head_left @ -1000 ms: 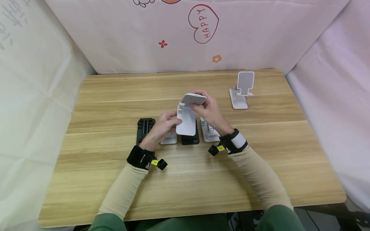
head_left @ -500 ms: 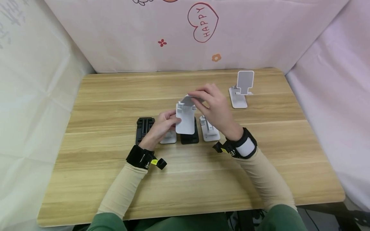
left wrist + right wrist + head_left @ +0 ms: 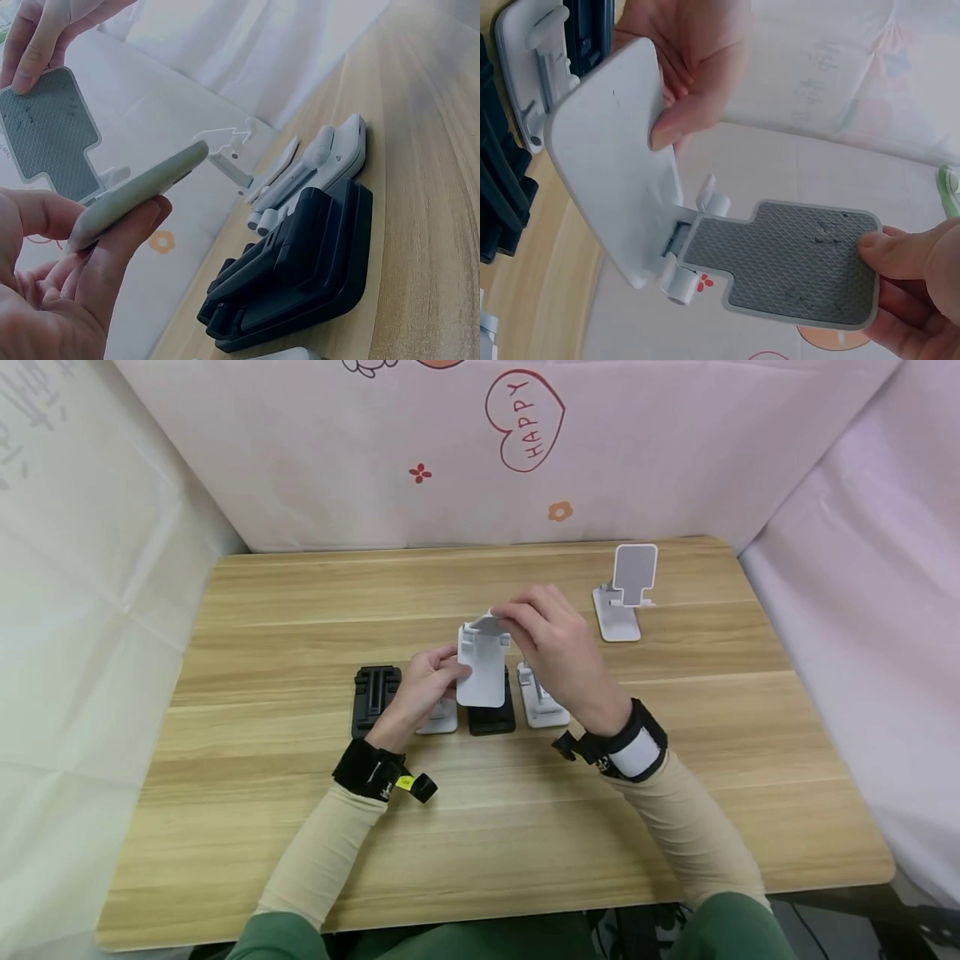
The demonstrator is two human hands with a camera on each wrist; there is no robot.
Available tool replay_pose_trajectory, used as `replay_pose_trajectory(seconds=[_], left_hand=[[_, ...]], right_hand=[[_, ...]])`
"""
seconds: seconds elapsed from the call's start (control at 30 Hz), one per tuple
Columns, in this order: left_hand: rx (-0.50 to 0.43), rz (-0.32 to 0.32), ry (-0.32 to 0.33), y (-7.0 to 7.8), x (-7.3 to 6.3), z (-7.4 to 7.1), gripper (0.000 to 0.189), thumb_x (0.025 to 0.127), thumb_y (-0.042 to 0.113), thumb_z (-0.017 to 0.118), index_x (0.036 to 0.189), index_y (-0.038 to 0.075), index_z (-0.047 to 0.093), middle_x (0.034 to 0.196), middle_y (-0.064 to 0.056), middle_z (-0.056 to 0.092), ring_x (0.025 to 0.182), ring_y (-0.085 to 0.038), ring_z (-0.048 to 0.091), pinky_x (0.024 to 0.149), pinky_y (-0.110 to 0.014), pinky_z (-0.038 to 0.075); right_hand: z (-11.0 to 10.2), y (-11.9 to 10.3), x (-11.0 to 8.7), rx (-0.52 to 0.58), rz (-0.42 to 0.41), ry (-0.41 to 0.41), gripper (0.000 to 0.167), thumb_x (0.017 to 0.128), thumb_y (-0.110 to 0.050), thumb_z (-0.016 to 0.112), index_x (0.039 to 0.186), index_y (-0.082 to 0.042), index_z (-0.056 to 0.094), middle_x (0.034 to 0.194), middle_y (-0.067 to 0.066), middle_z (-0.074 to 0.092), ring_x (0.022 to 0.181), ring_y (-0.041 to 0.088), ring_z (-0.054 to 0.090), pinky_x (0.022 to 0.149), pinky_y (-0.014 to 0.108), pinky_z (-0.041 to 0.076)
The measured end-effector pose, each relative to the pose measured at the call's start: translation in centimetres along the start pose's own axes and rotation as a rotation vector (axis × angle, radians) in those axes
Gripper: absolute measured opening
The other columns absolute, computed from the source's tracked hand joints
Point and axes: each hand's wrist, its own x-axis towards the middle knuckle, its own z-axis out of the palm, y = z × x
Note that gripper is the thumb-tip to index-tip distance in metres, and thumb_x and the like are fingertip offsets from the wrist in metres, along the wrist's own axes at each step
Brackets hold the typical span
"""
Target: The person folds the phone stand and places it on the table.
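A white folding phone stand (image 3: 482,672) is held up over the row of stands, its grey-padded plate swung away from its base. My left hand (image 3: 427,689) grips the side of the base, thumb on the flat face. My right hand (image 3: 558,643) pinches the far end of the padded plate (image 3: 802,262) between thumb and fingers. In the right wrist view the plate and base (image 3: 615,157) stand at an angle, joined at the hinge (image 3: 679,236). Beneath the held stand lies a black folded stand (image 3: 492,717), partly hidden.
Left on the wooden table (image 3: 480,835) lies another black folded stand (image 3: 375,697). White folded stands lie partly hidden by the left hand (image 3: 441,718) and beside the right hand (image 3: 542,702). An unfolded white stand (image 3: 635,578) stands at the back right.
The right hand has shifted its hold to the plate's far end, with its wrist moved to the right. The plate shows more edge-on. The left hand has kept its hold.
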Motion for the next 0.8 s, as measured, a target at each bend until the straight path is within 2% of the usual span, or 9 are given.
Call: replay_pose_trajectory(seconds=[0.27, 0.63, 0.8], left_hand=[[0.036, 0.001, 0.009, 0.0, 0.0, 0.4, 0.047, 0.099, 0.004, 0.059, 0.146, 0.000, 0.054, 0.131, -0.021, 0.068, 0.101, -0.028, 0.073, 0.078, -0.031, 0.063], [0.049, -0.019, 0.018, -0.1, 0.0, 0.7, 0.049, 0.098, 0.005, 0.060, 0.146, 0.001, 0.055, 0.131, -0.020, 0.069, 0.106, -0.031, 0.072, 0.078, -0.032, 0.063], [0.062, -0.023, 0.026, -0.1, -0.1, 0.6, 0.049, 0.098, 0.006, 0.060, 0.147, 0.002, 0.055, 0.132, -0.020, 0.068, 0.109, -0.033, 0.071, 0.080, -0.033, 0.063]], right_hand=[[0.3, -0.5, -0.7, -0.037, -0.001, 0.010, 0.013, 0.094, 0.004, 0.071, 0.107, 0.007, 0.074, 0.097, 0.015, 0.064, 0.084, 0.029, 0.058, 0.067, 0.031, 0.053], [0.8, -0.8, -1.7, -0.059, -0.028, 0.032, 0.014, 0.095, 0.005, 0.069, 0.109, 0.005, 0.074, 0.095, 0.014, 0.063, 0.081, 0.028, 0.058, 0.064, 0.032, 0.053], [1.2, -1.3, -2.3, -0.063, -0.008, 0.037, 0.016, 0.093, 0.005, 0.072, 0.109, 0.005, 0.075, 0.094, 0.014, 0.063, 0.079, 0.027, 0.058, 0.062, 0.031, 0.051]])
